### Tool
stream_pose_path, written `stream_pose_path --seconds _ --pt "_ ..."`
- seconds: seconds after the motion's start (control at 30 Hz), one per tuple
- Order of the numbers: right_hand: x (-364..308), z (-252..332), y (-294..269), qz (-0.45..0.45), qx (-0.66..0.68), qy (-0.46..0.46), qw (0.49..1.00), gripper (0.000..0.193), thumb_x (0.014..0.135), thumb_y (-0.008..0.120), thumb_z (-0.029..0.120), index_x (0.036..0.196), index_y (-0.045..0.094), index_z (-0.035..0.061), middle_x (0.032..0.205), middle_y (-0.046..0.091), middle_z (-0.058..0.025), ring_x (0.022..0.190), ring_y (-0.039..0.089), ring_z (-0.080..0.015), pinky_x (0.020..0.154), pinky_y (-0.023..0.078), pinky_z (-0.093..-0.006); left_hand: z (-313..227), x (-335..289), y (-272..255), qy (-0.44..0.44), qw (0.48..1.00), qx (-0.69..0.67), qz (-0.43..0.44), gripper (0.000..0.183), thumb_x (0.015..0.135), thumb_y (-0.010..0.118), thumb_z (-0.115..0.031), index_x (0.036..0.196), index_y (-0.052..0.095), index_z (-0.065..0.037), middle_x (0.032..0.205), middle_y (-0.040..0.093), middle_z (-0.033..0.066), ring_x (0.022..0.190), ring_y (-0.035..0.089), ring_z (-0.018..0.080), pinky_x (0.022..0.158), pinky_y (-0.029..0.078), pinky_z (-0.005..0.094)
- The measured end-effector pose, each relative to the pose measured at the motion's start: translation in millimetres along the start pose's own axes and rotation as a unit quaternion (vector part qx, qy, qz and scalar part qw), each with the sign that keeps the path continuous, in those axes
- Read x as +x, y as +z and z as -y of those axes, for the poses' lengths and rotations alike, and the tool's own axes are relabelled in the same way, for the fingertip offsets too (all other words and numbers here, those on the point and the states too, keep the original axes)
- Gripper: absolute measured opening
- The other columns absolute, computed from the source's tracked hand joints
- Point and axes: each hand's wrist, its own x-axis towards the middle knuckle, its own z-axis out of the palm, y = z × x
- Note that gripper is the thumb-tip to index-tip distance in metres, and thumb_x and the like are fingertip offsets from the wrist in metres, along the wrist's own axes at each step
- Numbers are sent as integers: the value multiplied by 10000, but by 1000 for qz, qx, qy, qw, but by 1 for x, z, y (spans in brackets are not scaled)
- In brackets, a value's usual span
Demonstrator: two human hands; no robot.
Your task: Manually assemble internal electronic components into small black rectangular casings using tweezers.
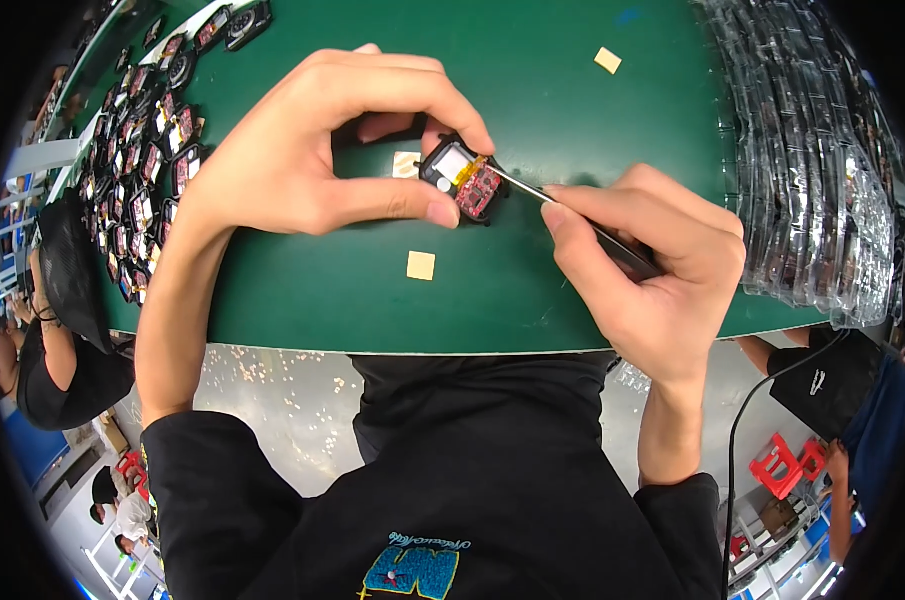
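"Case (460,183), small and black: state its position."

"Over the green table (323,300), between the two hands, with its filled side facing up. Whether its underside touches the table cannot be told from this view."

"Contents?"

"A red circuit board (482,192) on the right, a white rectangle (452,162) on the left, and yellow tape (469,171) between them."

"Condition of the left hand?"

"The left hand (303,150) grips the case, thumb at its lower left edge and forefinger at its upper right. The remaining fingers are curled and partly hidden."

"And the right?"

"The right hand (663,240) is closed on a thin tool (623,252) with a dark handle and a bright metal shaft. The tip is at the upper edge of the board; exact contact is too small to confirm."

"Items close by?"

"Three pale pieces: a plain square (422,265) below the case, a marked square (406,165) just left of it, and a tilted square (608,60) well apart, up and to the right."

"Sides of the table?"

"Many black units (138,180) crowd the left, several showing red boards. Clear plastic trays (813,180) are layered on the right."

"Surroundings?"

"Grey floor (273,410) with scattered pale bits, a black cable (732,470) and red stools (776,465) at lower right, a person (63,370) in dark clothing at left."
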Motion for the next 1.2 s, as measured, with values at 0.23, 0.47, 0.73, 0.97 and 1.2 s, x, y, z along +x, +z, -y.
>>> stream_pose_path --seconds 0.23,0.47,0.73,0.97,1.2 --pt "2 0 -4 -90 53 48 993 112 844 840 -59 952 840 -29 654 626 -28 547 527 -55 504 354 -256 -12 9 5 14 996 76 -33 517 727 997 -206 1198 823 -78 845 685 3 700 527 164 708 415 322" --pt "2 -6 -3 -156 118 46 980 96 911 842 12 1000 856 -20 712 693 -41 585 576 -60 522 399 -254 -10 8 -11 -66 990 40 -117 487 727 989 -187 1152 810 -27 842 675 11 700 531 94 630 412 284" --pt "-6 -14 -1 -141 154 16 978 140 924 817 29 1042 834 -43 792 731 -104 629 685 -166 550 500 -320 -102 155 -29 62 992 -16 -110 529 825 918 -320 1201 765 19 1070 736 63 892 658 142 806 504 289" --pt "-5 -6 -3 -130 133 9 983 147 913 783 26 1026 830 -54 782 728 -140 630 691 -209 601 520 -364 -163 370 55 355 930 92 7 444 977 844 -334 1279 785 -13 1113 722 124 989 687 233 887 557 383" --pt "-3 -6 3 -120 165 44 978 148 899 767 76 936 806 -62 805 708 -192 697 712 -390 657 544 -462 -135 419 93 278 940 181 81 405 1019 791 -294 1369 772 -91 1335 761 113 1317 646 320 1152 498 460"
